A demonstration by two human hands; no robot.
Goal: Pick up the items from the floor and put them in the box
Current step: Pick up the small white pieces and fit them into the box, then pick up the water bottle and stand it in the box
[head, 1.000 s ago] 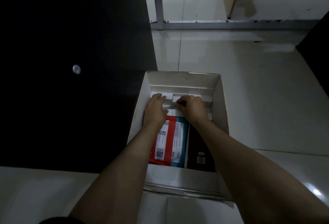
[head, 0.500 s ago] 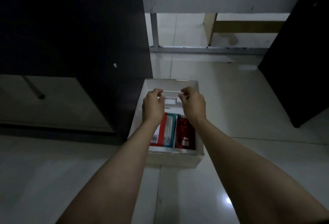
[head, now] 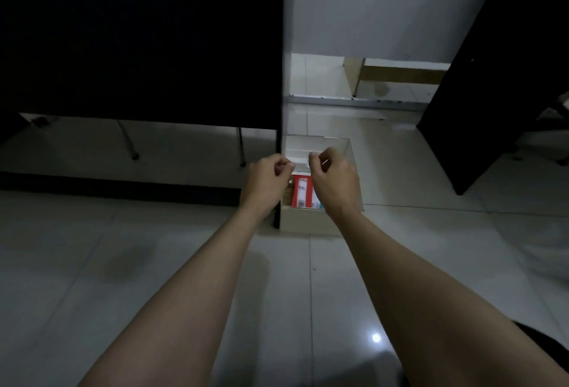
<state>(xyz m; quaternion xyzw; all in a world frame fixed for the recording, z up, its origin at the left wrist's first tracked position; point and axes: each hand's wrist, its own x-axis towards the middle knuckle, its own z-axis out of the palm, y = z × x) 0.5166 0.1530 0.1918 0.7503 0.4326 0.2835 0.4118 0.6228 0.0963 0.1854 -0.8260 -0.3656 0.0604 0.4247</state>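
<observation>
A white cardboard box point(head: 303, 221) stands on the tiled floor beside a dark cabinet. Inside it I see a red and white packet point(head: 301, 191) with a teal one beside it; white items lie at the box's far end point(head: 300, 157). My left hand point(head: 267, 182) hovers above the box's left edge with its fingers curled in and nothing in them. My right hand point(head: 335, 182) is raised over the box's right half, fingers likewise curled and empty. Both hands hide part of the contents.
A tall black cabinet point(head: 138, 39) rises at the left, with thin metal legs point(head: 241, 149) under it. Another black panel point(head: 492, 79) stands at the right. A wooden frame point(head: 397, 74) and a metal floor rail point(head: 354, 102) lie behind the box. The floor is pale glossy tile.
My hands have come up out of the box, where they were pressing on the white items. My head has risen, so the box looks smaller and farther away.
</observation>
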